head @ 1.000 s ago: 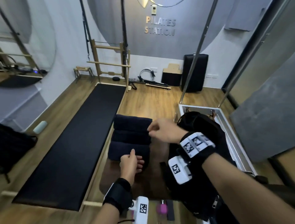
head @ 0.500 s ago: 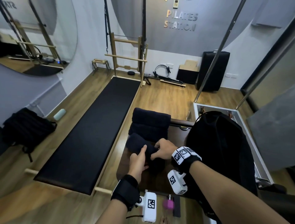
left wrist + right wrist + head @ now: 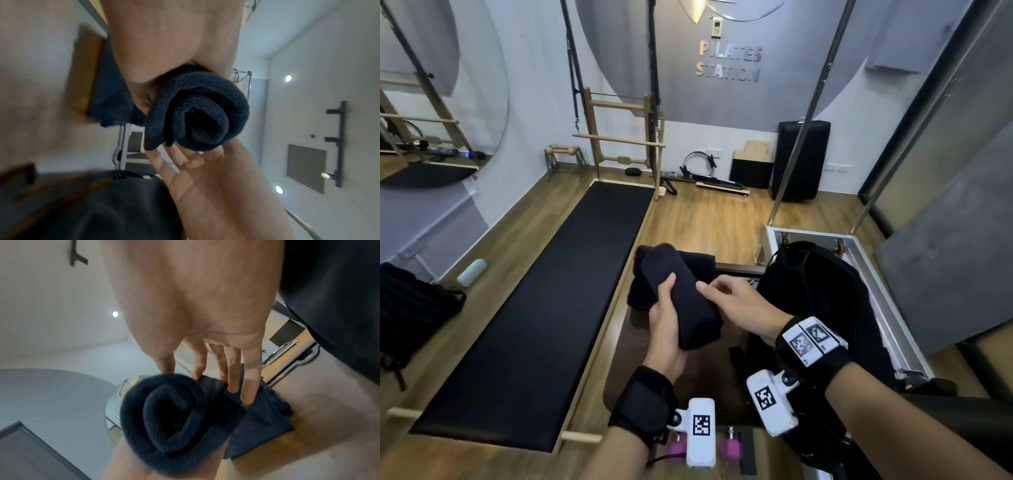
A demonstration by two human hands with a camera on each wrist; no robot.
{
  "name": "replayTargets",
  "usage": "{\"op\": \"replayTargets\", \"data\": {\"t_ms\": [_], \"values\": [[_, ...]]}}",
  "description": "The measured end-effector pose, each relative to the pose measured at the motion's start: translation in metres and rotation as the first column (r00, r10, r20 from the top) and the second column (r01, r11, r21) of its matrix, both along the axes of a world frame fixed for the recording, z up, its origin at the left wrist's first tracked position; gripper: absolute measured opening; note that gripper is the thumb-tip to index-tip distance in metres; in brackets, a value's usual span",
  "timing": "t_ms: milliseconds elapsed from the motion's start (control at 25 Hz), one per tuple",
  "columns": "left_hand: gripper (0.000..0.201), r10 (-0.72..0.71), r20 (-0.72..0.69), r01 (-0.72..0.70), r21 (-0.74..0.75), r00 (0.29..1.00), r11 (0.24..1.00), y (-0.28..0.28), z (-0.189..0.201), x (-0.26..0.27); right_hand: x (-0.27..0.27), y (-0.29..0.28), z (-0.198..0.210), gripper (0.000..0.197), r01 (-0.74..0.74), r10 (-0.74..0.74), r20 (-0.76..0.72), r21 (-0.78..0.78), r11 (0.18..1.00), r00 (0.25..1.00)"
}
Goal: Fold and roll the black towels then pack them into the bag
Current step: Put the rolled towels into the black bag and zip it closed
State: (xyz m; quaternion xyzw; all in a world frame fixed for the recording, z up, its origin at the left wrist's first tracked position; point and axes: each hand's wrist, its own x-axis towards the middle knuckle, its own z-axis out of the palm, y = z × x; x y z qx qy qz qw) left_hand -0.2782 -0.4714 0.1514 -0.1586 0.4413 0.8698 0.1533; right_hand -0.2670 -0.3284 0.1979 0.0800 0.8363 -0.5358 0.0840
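Note:
My left hand grips a rolled black towel and holds it lifted above the dark wooden table. The roll's spiral end shows in the left wrist view and the right wrist view. My right hand hovers at the roll's right side, fingers straight and holding nothing. More rolled black towels lie on the table behind the lifted roll. The black bag stands just right of my hands, its top open; what is inside it is hidden.
A long black padded bed runs along the left of the table. Pink dumbbells lie near my wrists. A white metal frame and slanted poles stand behind the bag. Another black bag sits on the floor at far left.
My left hand has lifted the nearest roll off the table and turned it lengthwise. The right hand came from the bag onto the roll, then let go and opened.

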Motion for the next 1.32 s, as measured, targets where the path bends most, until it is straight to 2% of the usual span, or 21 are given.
{"op": "replayTargets", "data": {"t_ms": [80, 120, 240, 280, 360, 440, 520, 560, 600, 640, 680, 720, 760, 800, 880, 920, 960, 1040, 1120, 1200, 1320], "values": [[0.050, -0.040, -0.066, 0.044, 0.061, 0.997, 0.997, 0.029, 0.030, 0.000, 0.008, 0.018, 0.024, 0.046, 0.089, -0.087, 0.017, -0.151, 0.984, 0.996], [0.049, -0.066, -0.091, 0.073, 0.076, 0.994, 0.994, 0.045, 0.044, 0.001, 0.013, 0.029, 0.036, 0.052, 0.134, -0.132, 0.022, -0.202, 0.970, 0.991], [0.048, -0.141, -0.144, 0.155, 0.096, 0.980, 0.983, 0.094, 0.078, 0.006, 0.031, 0.065, 0.070, 0.090, 0.241, -0.243, 0.022, -0.242, 0.940, 0.970], [0.048, -0.156, -0.156, 0.171, 0.093, 0.975, 0.981, 0.110, 0.087, 0.008, 0.039, 0.077, 0.080, 0.093, 0.257, -0.257, 0.035, -0.256, 0.932, 0.966], [0.046, -0.193, -0.189, 0.208, 0.063, 0.963, 0.976, 0.137, 0.098, 0.015, 0.054, 0.097, 0.094, 0.076, 0.238, -0.225, 0.077, -0.280, 0.930, 0.971], [0.045, -0.275, -0.249, 0.278, -0.022, 0.929, 0.960, 0.160, 0.101, 0.020, 0.071, 0.117, 0.102, 0.056, 0.211, -0.197, 0.085, -0.233, 0.949, 0.977], [0.055, -0.423, -0.308, 0.363, -0.235, 0.852, 0.902, 0.171, 0.098, 0.022, 0.088, 0.135, 0.106, 0.050, 0.237, -0.233, 0.044, -0.178, 0.955, 0.971], [0.064, -0.525, -0.314, 0.375, -0.429, 0.791, 0.822, 0.173, 0.094, 0.021, 0.095, 0.145, 0.107, 0.048, 0.268, -0.266, 0.033, -0.147, 0.952, 0.963], [0.067, -0.622, -0.297, 0.329, -0.644, 0.724, 0.691, 0.172, 0.086, 0.020, 0.102, 0.156, 0.107, 0.049, 0.302, -0.301, 0.034, -0.098, 0.948, 0.953], [0.067, -0.696, -0.277, 0.209, -0.824, 0.662, 0.527, 0.169, 0.077, 0.020, 0.107, 0.165, 0.105, 0.050, 0.332, -0.330, 0.049, -0.035, 0.943, 0.943], [0.061, -0.736, -0.269, 0.022, -0.933, 0.621, 0.359, 0.164, 0.070, 0.023, 0.112, 0.174, 0.102, 0.051, 0.347, -0.349, 0.076, 0.035, 0.937, 0.934], [0.052, -0.750, -0.269, -0.169, -0.963, 0.604, 0.209, 0.161, 0.064, 0.028, 0.115, 0.181, 0.097, 0.053, 0.355, -0.365, 0.116, 0.098, 0.930, 0.924], [0.042, -0.758, -0.245, -0.275, -0.957, 0.604, 0.091, 0.159, 0.060, 0.033, 0.117, 0.186, 0.092, 0.053, 0.361, -0.383, 0.166, 0.147, 0.921, 0.909], [0.037, -0.765, -0.183, -0.297, -0.955, 0.618, -0.012, 0.157, 0.056, 0.037, 0.118, 0.189, 0.088, 0.052, 0.365, -0.398, 0.218, 0.178, 0.914, 0.891], [0.036, -0.783, 0.027, -0.163, -0.973, 0.621, -0.162, 0.157, 0.056, 0.040, 0.118, 0.188, 0.081, 0.051, 0.345, -0.393, 0.308, 0.202, 0.917, 0.866], [0.033, -0.794, 0.088, -0.091, -0.980, 0.602, -0.178, 0.156, 0.057, 0.039, 0.117, 0.186, 0.079, 0.053, 0.315, -0.370, 0.344, 0.206, 0.926, 0.863], [0.029, -0.811, 0.104, -0.040, -0.987, 0.575, -0.155, 0.156, 0.058, 0.036, 0.114, 0.183, 0.078, 0.056, 0.275, -0.335, 0.375, 0.205, 0.939, 0.864], [0.030, -0.849, 0.045, -0.002, -0.999, 0.526, -0.054, 0.154, 0.060, 0.032, 0.102, 0.175, 0.072, 0.060, 0.201, -0.264, 0.413, 0.189, 0.961, 0.872], [0.047, -0.875, 0.001, 0.008, -1.000, 0.484, 0.004, 0.153, 0.063, 0.027, 0.084, 0.164, 0.063, 0.060, 0.191, -0.257, 0.403, 0.198, 0.961, 0.878], [0.063, -0.895, -0.006, 0.033, -0.999, 0.446, 0.023, 0.153, 0.066, 0.023, 0.064, 0.153, 0.054, 0.052, 0.195, -0.276, 0.365, 0.244, 0.950, 0.889], [0.071, -0.910, -0.064, 0.107, -0.987, 0.410, 0.118, 0.149, 0.070, 0.015, 0.035, 0.138, 0.045, 0.042, 0.174, -0.291, 0.311, 0.354, 0.919, 0.905]]}}
